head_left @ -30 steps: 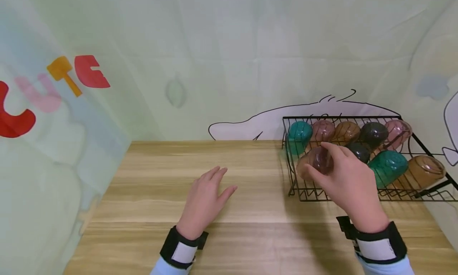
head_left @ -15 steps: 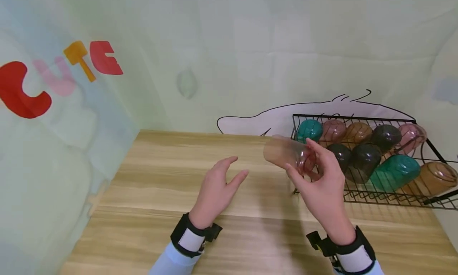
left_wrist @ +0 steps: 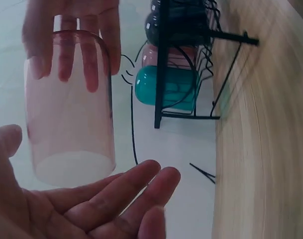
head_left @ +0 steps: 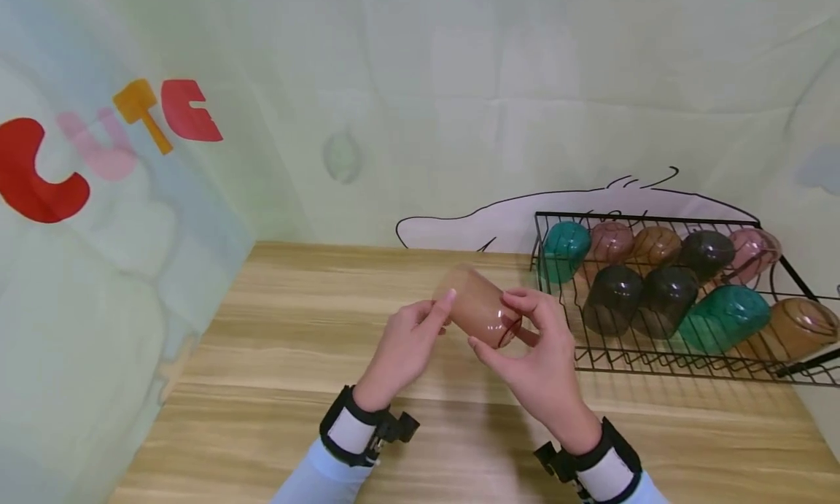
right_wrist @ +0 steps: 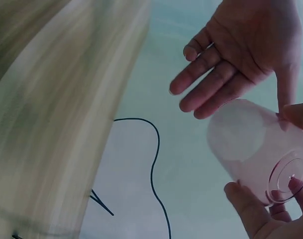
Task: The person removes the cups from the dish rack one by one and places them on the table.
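Note:
A clear pinkish drinking glass (head_left: 477, 308) is held tilted above the table, its mouth toward the upper left and its base toward the lower right. My right hand (head_left: 541, 365) grips it around the base end, thumb on one side and fingers on the other. At the mouth end is my left hand (head_left: 402, 347), its thumb by the glass wall. In the left wrist view its fingers (left_wrist: 136, 186) stretch loosely beneath the rim of the glass (left_wrist: 71, 119). The right wrist view shows the left palm (right_wrist: 251, 45) spread, fingers fairly straight.
A black wire rack (head_left: 656, 362) stands at the right with several upturned glasses: teal (head_left: 725, 318), dark grey (head_left: 613, 300), amber (head_left: 802, 329) and pink (head_left: 612, 241). The wooden tabletop (head_left: 295, 300) meets a printed cloth backdrop (head_left: 426, 125) behind.
My right hand has lifted the pinkish glass from the rack's front left and carried it leftward. My left hand has come to meet its mouth end. The view has shifted slightly.

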Available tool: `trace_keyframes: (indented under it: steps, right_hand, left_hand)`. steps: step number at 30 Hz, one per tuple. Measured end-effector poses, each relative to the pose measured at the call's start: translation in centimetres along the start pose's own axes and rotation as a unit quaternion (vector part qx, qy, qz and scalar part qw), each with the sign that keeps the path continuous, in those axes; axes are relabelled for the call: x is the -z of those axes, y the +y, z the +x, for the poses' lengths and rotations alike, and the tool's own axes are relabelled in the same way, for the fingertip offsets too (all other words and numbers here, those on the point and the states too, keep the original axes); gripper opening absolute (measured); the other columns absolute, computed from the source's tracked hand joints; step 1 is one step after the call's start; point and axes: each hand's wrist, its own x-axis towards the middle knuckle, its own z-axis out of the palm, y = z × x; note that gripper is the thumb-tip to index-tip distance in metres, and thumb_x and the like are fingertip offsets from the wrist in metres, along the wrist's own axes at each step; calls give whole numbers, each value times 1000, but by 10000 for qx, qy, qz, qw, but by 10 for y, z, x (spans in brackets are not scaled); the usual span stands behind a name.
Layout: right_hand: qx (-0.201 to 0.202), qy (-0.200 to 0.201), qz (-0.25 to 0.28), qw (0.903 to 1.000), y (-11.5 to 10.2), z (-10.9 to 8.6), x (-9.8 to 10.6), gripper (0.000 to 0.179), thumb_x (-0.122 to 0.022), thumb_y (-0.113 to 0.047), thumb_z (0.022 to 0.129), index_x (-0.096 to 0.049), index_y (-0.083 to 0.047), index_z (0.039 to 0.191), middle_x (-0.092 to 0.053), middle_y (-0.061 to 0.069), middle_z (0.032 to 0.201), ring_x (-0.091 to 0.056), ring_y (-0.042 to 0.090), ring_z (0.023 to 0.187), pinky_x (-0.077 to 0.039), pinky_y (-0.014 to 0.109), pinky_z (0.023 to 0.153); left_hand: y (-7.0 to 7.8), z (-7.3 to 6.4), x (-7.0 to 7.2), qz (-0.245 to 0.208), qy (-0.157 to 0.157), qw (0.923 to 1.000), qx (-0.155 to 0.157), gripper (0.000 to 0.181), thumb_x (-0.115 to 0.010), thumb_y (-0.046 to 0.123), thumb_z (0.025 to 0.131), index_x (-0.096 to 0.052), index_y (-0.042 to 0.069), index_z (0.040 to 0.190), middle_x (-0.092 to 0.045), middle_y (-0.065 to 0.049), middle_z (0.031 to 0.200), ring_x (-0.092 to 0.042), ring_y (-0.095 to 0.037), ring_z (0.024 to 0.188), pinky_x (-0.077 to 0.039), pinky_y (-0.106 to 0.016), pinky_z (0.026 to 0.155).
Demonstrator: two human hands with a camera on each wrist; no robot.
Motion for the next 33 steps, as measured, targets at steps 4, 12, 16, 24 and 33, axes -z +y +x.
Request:
trace_keyframes:
  steps: [4,12,16,24,33]
  right_hand:
    - [174,-113,59,9998,1,-3,-3,61,-85,-28,65,-56,-10,116,-49,-5,124,-56,12,107,-56,25,77]
    - [-50,-468,158,9988,9,-2,-8,62,-83,-27,68,-52,-14,120,-48,-6,124,-53,10,113,-52,28,89]
    - [-98,-575,54,9983,13,-2,-10,64,-84,-24,68,-51,-16,123,-45,-7,124,-50,12,114,-50,28,91]
    - [-33,-735,-378,9966,15,-2,-18,70,-83,-26,69,-47,-19,128,-42,-4,126,-49,13,115,-50,26,92]
    - [259,-827,-939,9918,21,4,-8,63,-80,-29,73,-50,-18,128,-47,-2,126,-48,12,117,-51,32,92]
  left_hand:
    - [1,4,1,-632,-320,9972,255,70,-38,74,83,-65,14,107,-69,-2,96,-66,-17,84,-54,-31,70]
    - [-1,13,-4,-1281,-210,9907,399,68,-52,69,81,-61,9,112,-68,-7,99,-68,-20,84,-58,-35,68]
    - [-3,16,-7,-1802,-84,9830,352,65,-61,59,81,-56,5,118,-67,-12,102,-68,-20,85,-58,-37,73]
    - [11,6,1,-2685,-54,9617,550,56,-67,33,86,-46,2,127,-63,-18,107,-68,-25,88,-57,-40,76]
    - [1,24,-3,-2194,420,9747,109,69,-77,42,74,-46,13,128,-61,-8,111,-64,-22,93,-57,-34,77]
